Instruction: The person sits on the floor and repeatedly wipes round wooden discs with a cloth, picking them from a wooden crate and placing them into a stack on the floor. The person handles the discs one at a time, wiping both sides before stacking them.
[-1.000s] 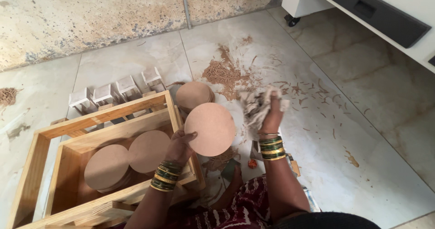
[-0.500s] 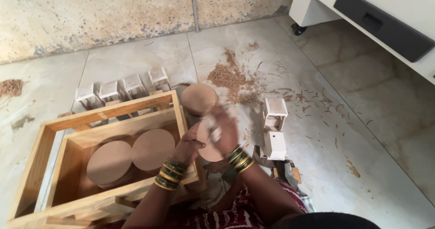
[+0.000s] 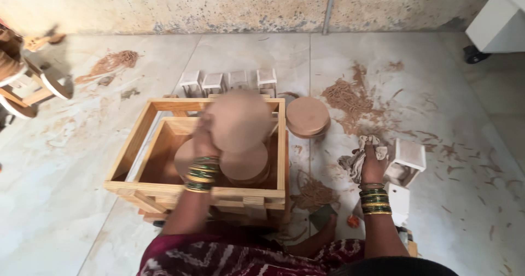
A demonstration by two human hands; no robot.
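Left hand: fingers closed on the edge of a round wooden disc, held blurred above the wooden crate.
Right hand: closed on a crumpled grey cloth, low over the floor.
Inside crate: two more discs, partly hidden by the held one.
Around: disc stack right of the crate; four small white blocks behind it; white box touching the right hand; sawdust.

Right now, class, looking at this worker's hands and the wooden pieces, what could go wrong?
1. The left hand holds the round wooden disc by one edge above the wooden crate; it may slip onto the discs inside.
2. The right hand grips a cloth among wood shavings, which could cling to it.
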